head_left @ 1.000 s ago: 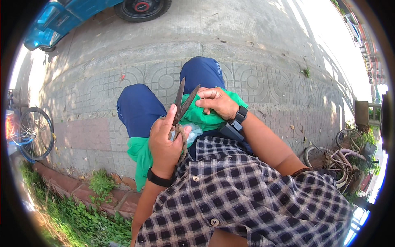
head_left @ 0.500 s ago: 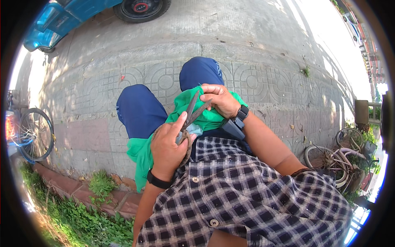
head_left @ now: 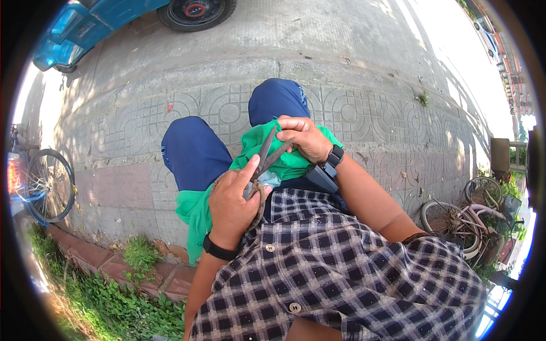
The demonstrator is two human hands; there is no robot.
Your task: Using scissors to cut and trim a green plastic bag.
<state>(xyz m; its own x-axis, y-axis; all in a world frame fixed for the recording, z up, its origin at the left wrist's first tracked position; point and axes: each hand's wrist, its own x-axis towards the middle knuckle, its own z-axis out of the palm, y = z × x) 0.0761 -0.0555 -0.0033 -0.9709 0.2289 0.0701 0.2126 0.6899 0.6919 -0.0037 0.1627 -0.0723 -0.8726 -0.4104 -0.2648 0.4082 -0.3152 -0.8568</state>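
My left hand (head_left: 230, 200) is closed round the looped handles of a pair of dark, worn scissors (head_left: 265, 161). Their blades are spread in a V, pointing away from me. Green cloth (head_left: 192, 213) drapes across my lap and over my left thigh. A raised edge of it is pinched between the fingertips of my right hand (head_left: 310, 140), just beside the blade tips. Whether a blade touches the cloth edge, I cannot tell. Under the scissor handles lies a pale blue piece (head_left: 269, 180), partly covered by my left hand.
My knees in blue trousers (head_left: 190, 145) are bent over patterned paving (head_left: 352, 116). A blue vehicle (head_left: 94, 25) with a black wheel stands at the far left. One bicycle (head_left: 50, 184) is at the left, old bicycles (head_left: 455, 219) at the right. Brick edging (head_left: 122, 270) borders green plants.
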